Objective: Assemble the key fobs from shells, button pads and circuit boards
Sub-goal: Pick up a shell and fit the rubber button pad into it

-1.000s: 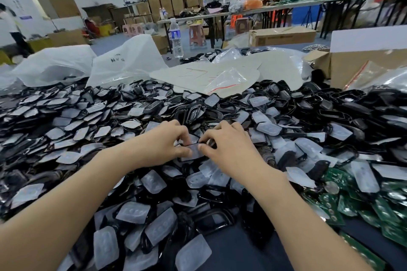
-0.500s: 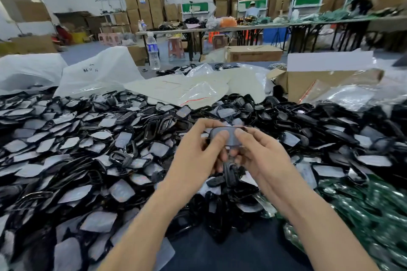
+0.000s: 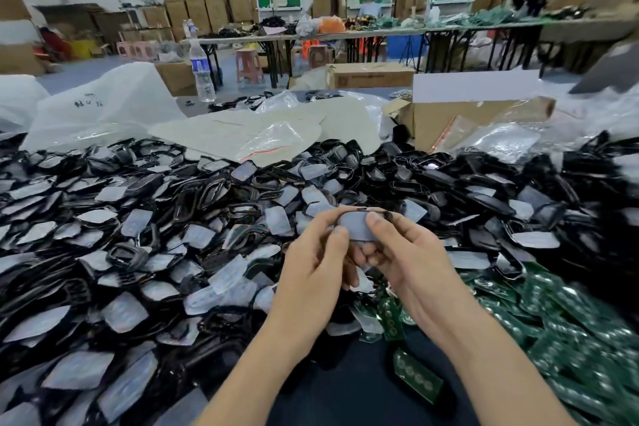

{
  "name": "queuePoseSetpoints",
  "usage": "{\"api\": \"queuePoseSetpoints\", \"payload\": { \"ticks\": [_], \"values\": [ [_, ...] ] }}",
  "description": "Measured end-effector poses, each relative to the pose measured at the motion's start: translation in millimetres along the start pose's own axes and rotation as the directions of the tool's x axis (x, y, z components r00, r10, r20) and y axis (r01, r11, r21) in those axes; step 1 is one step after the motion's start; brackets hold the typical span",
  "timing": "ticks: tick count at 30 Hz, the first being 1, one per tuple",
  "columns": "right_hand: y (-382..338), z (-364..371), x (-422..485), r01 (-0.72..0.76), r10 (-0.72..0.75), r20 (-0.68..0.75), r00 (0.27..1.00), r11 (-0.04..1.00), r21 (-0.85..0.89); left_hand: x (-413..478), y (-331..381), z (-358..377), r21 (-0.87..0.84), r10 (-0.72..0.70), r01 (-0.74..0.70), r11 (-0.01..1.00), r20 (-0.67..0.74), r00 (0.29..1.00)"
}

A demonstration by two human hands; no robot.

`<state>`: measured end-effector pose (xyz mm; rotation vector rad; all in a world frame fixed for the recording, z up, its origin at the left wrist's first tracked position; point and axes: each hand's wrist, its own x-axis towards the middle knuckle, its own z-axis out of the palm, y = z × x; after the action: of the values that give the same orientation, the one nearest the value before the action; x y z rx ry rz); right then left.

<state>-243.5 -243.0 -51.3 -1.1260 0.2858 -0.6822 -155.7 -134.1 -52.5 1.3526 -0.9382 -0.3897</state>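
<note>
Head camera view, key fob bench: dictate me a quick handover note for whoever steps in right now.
Left hand: thumb and fingers pinch a grey button pad, raised above the table.
Right hand: pinches the same pad from the other side. A black edge shows behind it, possibly a shell.
Stock: heap of shells and pads on the left and centre, green circuit boards on the right.
Done: one pad picked up. No finished fob can be made out.
Left: seat the pad in a shell, add a board, close, repeat.
</note>
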Motion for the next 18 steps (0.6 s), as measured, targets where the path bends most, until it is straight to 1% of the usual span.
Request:
{"api": "queuePoseSetpoints", "payload": {
  "ticks": [4, 11, 15, 18],
  "values": [
    [1.9, -4.7, 0.5, -0.011, 0.011, -0.021, 1.000, 1.000, -0.024, -0.1, -2.8, 0.3, 0.058, -0.006, 0.007, 0.998, -0.003, 1.000],
    [4.0, -8.8, 0.2, -0.012, 0.010, -0.012, 1.000, 0.989, -0.146, 0.8, -4.5, 0.8, 0.044, -0.033, 0.033, 0.998, 0.011, 0.999],
    [5.4, -9.3, 0.7, 0.010, -0.013, -0.017, 1.000, 0.987, -0.160, 0.4, -3.9, 1.7, 0.038, -0.047, 0.046, 0.998, 0.018, 0.999],
    [6.4, -9.8, 0.0, 0.019, -0.023, -0.021, 1.000, 0.985, -0.169, 0.3, -4.3, 1.4, 0.065, -0.047, 0.045, 0.997, 0.028, 0.999]
  ]
}}
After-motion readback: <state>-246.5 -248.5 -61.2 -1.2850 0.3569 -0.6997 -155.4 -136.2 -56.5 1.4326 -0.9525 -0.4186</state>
